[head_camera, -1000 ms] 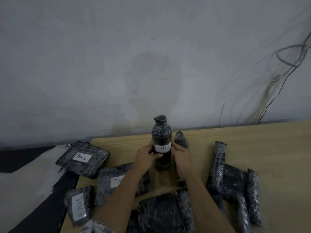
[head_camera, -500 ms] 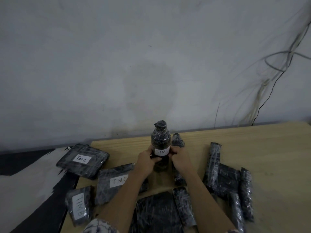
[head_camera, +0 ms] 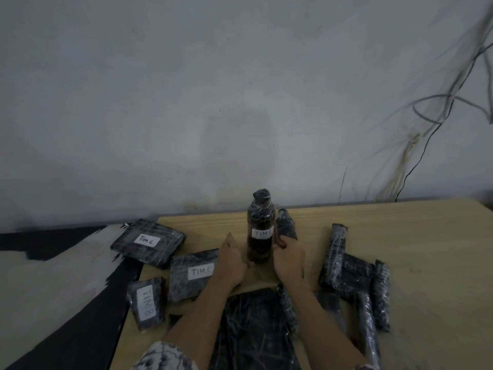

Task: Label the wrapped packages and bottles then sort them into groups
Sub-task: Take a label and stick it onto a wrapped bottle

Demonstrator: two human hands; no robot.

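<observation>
Standing upright between the hands, the labelled bottle (head_camera: 261, 231) is gripped by neither. Left hand (head_camera: 232, 259) lies open beside its base; right hand (head_camera: 288, 256) is curled on the wrapped bottle (head_camera: 286, 227) just behind, which should be lifted clear without the upright one being nudged.

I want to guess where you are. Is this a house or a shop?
Hard to say; probably a plain workroom or storeroom. There is a bare stained wall, loose cables hanging on it, and a wooden table covered with wrapped, labelled packages.

wrapped bottle (head_camera: 261, 231) upright on the desk (head_camera: 416, 236), labelled "tim c"

left hand (head_camera: 232, 259) open just beside its base, right hand (head_camera: 288, 259) curled at its other side, fingers touching a second wrapped bottle (head_camera: 286, 226) behind.
</observation>
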